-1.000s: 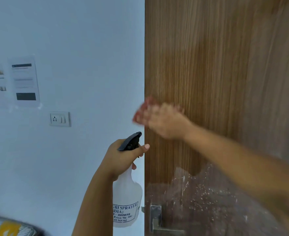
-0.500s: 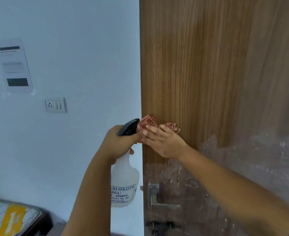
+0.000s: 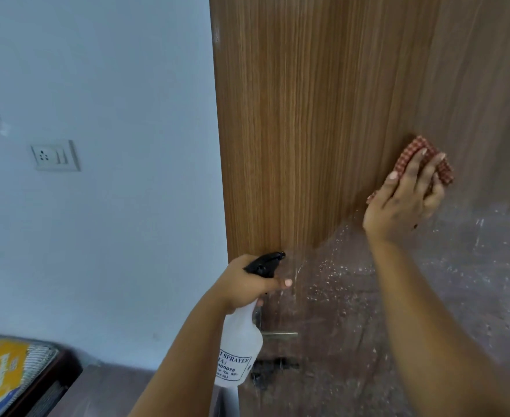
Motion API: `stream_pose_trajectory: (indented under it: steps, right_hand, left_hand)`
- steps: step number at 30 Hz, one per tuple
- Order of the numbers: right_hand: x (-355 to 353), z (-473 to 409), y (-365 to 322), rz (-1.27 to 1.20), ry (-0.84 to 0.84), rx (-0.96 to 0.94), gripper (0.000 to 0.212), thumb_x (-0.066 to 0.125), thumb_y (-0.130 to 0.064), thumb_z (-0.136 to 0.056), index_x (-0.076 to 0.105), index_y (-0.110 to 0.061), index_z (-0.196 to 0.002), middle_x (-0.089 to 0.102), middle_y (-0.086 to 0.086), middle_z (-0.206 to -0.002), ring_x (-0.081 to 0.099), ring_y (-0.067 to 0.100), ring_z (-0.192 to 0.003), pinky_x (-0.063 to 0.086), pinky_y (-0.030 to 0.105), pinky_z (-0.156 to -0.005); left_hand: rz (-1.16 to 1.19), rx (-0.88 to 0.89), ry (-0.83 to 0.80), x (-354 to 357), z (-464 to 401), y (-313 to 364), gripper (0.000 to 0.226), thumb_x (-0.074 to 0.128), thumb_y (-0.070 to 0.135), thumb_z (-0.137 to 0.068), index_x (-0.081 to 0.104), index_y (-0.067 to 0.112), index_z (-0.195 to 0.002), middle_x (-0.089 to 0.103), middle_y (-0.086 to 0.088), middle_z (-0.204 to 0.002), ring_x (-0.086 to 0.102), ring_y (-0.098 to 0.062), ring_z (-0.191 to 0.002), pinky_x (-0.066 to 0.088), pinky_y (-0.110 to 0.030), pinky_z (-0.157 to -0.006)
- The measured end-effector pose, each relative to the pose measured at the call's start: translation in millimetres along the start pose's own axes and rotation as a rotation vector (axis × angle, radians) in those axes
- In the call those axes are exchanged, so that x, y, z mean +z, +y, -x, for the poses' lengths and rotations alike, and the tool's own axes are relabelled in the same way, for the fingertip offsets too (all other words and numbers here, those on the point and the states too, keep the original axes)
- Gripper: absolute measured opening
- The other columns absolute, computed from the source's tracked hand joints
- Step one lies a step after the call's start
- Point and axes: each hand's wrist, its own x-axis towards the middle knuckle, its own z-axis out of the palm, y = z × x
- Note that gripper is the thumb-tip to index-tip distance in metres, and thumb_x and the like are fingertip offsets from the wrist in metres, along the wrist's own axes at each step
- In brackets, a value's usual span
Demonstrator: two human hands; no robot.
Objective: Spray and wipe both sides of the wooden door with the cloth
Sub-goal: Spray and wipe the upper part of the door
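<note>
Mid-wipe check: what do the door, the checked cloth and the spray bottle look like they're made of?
The brown wooden door looks like wood-grain veneer or laminate: fine straight vertical streaks, smooth matte face, though solid wood can't be ruled out. The red-and-white checked cloth under the right hand seems woven cotton-like fabric, soft and folded. The translucent white spray bottle in the left hand appears plastic, with a black trigger head.

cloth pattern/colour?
Red-and-cream small check on the cloth, pressed to the door by the right hand; head view.

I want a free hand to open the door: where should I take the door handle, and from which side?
Take the door handle by the free right end of its horizontal lever, coming from above. Its left end sits hidden behind the spray bottle.
</note>
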Motion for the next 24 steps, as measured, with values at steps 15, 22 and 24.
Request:
stream_pose_trajectory:
  steps: [15,22,24]
  right_hand:
    - [28.4,182.5,-43.8,0.173,-0.531,-1.152,0.047,0.059,-0.035,-0.085,0.062,-0.020,-0.129,0.055,0.001,-0.141,0.026,0.030,-0.138,0.016,0.051,-0.115]
    - [-17.1,6.2,99.5,0.158,-0.141,-0.275,0.058,0.025,-0.033,-0.103,0.019,-0.009,-0.156,0.019,0.020,-0.161,0.014,0.039,-0.148,0.013,0.059,-0.120]
    - [-26.1,-26.9,116.3,0.038,-0.034,-0.106,0.056,0.024,-0.033,-0.106,0.026,-0.005,-0.154,0.021,0.020,-0.160,0.018,0.040,-0.148,0.019,0.055,-0.119]
  left_hand:
    - [0.262,0.177,0.017,-38.8,-5.6,27.8,0.035,0.087,0.028,-0.076,0.070,-0.001,-0.089,0.070,-0.008,-0.072,0.066,-0.016,-0.061,0.050,-0.023,-0.054]
    - [0.096,0.206,-0.092,1.8,-25.0,38.0,0.039,0.081,0.037,-0.076,0.070,0.001,-0.086,0.065,-0.019,-0.078,0.063,-0.017,-0.068,0.050,-0.025,-0.057]
    - [0.081,0.205,-0.125,11.1,-29.0,39.0,0.032,0.082,0.032,-0.080,0.069,0.003,-0.083,0.059,-0.018,-0.072,0.060,-0.017,-0.064,0.049,-0.025,-0.057]
